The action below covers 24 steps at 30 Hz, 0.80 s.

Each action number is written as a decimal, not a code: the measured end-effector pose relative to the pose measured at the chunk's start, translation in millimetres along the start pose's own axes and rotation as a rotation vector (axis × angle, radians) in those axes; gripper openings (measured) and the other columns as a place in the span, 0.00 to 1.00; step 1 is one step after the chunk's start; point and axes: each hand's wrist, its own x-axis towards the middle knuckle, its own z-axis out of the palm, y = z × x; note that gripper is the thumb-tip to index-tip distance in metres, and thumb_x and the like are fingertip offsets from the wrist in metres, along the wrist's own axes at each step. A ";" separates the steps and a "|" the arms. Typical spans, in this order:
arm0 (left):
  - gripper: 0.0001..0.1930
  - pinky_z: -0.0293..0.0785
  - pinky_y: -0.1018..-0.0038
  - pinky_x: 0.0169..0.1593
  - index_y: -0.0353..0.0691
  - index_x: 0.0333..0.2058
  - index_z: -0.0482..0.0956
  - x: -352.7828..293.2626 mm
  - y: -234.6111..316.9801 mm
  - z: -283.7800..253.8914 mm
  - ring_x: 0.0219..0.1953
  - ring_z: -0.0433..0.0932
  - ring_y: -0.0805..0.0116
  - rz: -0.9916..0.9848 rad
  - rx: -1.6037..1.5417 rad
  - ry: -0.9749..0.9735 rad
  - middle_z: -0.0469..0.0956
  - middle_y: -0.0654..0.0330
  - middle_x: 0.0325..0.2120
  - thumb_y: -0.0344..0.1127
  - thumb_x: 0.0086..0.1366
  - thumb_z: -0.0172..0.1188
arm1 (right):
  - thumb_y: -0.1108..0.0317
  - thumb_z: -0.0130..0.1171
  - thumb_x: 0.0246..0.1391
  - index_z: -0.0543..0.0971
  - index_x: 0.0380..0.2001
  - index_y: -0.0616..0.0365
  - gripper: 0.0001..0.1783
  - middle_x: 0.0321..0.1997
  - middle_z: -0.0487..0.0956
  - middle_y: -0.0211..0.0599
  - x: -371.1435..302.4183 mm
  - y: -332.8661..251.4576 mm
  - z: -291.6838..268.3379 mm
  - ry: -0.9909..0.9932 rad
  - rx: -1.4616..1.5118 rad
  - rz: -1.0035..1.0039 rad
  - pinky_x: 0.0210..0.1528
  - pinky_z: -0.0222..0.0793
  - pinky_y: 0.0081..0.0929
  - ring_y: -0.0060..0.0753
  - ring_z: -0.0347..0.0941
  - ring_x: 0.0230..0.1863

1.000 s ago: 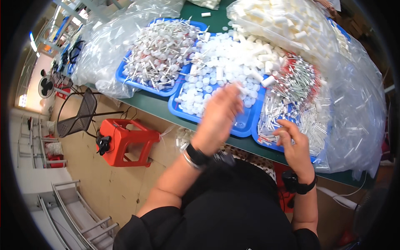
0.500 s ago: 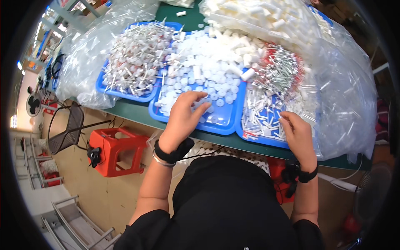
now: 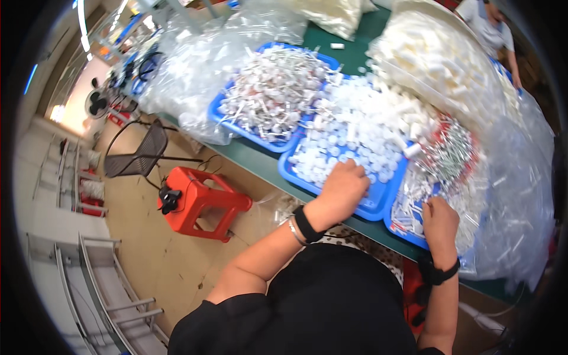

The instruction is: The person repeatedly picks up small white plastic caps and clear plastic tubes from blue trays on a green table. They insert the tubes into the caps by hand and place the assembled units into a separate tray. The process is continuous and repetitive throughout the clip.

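Observation:
My left hand (image 3: 345, 189) is over the near part of the middle blue tray (image 3: 375, 210), its fingers curled down among translucent white discs (image 3: 322, 161). Its fingertips are partly hidden, so what they hold does not show. My right hand (image 3: 441, 223) is above the near side of the right blue tray (image 3: 408, 235), fingers bent and drawn together. Around it lie thin white tube-like pieces (image 3: 408, 204), and beyond them a heap of silvery metal pins (image 3: 454, 152) on red material. Anything between the right fingertips is too small to make out.
A left blue tray (image 3: 279, 147) is heaped with white-and-metal pin pieces (image 3: 272, 89). Behind the trays lies a big bag of white cylinders (image 3: 438, 59). Clear plastic bags (image 3: 195, 89) flank the table. A red stool (image 3: 204, 204) and a chair (image 3: 139, 151) stand at left; another person (image 3: 491, 29) is far right.
The view has turned, so trays and table appear farther right and tilted. My left fingers, apart before, are now curled down into the discs. My right fingers have drawn together.

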 end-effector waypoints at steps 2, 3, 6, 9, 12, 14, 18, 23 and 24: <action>0.04 0.67 0.63 0.41 0.41 0.27 0.78 -3.7 1.6 3.8 0.38 0.71 0.57 0.004 0.007 0.041 0.74 0.59 0.28 0.30 0.50 0.63 | 0.72 0.62 0.52 0.78 0.30 0.60 0.04 0.28 0.77 0.43 -1.7 -3.5 -11.0 -0.055 0.068 0.088 0.32 0.69 0.43 0.50 0.75 0.29; 0.03 0.67 0.63 0.41 0.42 0.25 0.77 -6.1 1.2 4.8 0.37 0.71 0.57 0.019 0.020 0.092 0.74 0.58 0.27 0.29 0.48 0.61 | 0.73 0.62 0.51 0.77 0.29 0.60 0.04 0.27 0.76 0.43 -2.6 -4.9 -13.5 -0.004 0.120 0.048 0.31 0.68 0.41 0.49 0.75 0.27; 0.05 0.66 0.63 0.41 0.41 0.29 0.77 -10.7 -4.3 5.7 0.38 0.70 0.57 0.050 0.080 -0.018 0.74 0.59 0.29 0.30 0.52 0.62 | 0.76 0.61 0.51 0.76 0.31 0.63 0.04 0.24 0.74 0.40 -8.3 -4.6 -22.5 0.105 0.225 -0.025 0.28 0.64 0.32 0.37 0.70 0.23; 0.05 0.65 0.63 0.40 0.41 0.28 0.75 -6.6 -3.1 -0.9 0.37 0.70 0.56 0.033 0.079 -0.022 0.74 0.59 0.28 0.29 0.51 0.62 | 0.76 0.61 0.53 0.77 0.34 0.63 0.06 0.25 0.75 0.37 -11.4 -14.1 -44.0 -0.078 0.343 0.241 0.28 0.62 0.28 0.29 0.66 0.23; 0.06 0.64 0.61 0.40 0.42 0.28 0.74 1.3 -0.7 -6.6 0.35 0.71 0.55 0.041 -0.083 0.091 0.75 0.58 0.27 0.27 0.52 0.62 | 0.74 0.63 0.52 0.79 0.33 0.63 0.05 0.25 0.77 0.38 -17.2 -20.6 -53.5 -0.028 0.452 0.255 0.30 0.64 0.30 0.33 0.69 0.26; 0.05 0.68 0.68 0.39 0.40 0.35 0.77 5.6 8.4 -10.0 0.35 0.75 0.64 -0.114 -0.435 0.143 0.76 0.61 0.29 0.29 0.60 0.63 | 0.75 0.64 0.51 0.80 0.31 0.62 0.05 0.25 0.78 0.37 -17.9 -30.4 -60.6 0.030 0.450 0.108 0.29 0.64 0.30 0.33 0.69 0.26; 0.07 0.72 0.80 0.39 0.37 0.43 0.78 8.9 35.4 -18.5 0.35 0.74 0.79 -0.636 -1.622 -0.116 0.75 0.66 0.31 0.33 0.69 0.60 | 0.76 0.67 0.48 0.81 0.28 0.61 0.04 0.25 0.78 0.35 -20.8 -44.1 -66.3 0.098 0.509 -0.055 0.30 0.63 0.31 0.35 0.69 0.27; 0.13 0.73 0.82 0.41 0.34 0.47 0.77 -0.9 51.3 11.3 0.37 0.75 0.77 -0.708 -2.111 -0.245 0.78 0.62 0.38 0.37 0.70 0.60 | 0.75 0.68 0.47 0.81 0.27 0.60 0.05 0.25 0.79 0.35 -23.0 -46.6 -67.2 0.089 0.493 -0.177 0.33 0.63 0.34 0.38 0.69 0.28; 0.14 0.73 0.81 0.42 0.33 0.48 0.76 -0.6 55.1 11.4 0.37 0.76 0.77 -0.737 -2.137 -0.250 0.78 0.60 0.39 0.37 0.70 0.59 | 0.75 0.68 0.47 0.81 0.27 0.60 0.05 0.25 0.78 0.35 -23.5 -45.7 -67.0 0.083 0.484 -0.182 0.33 0.63 0.34 0.38 0.69 0.28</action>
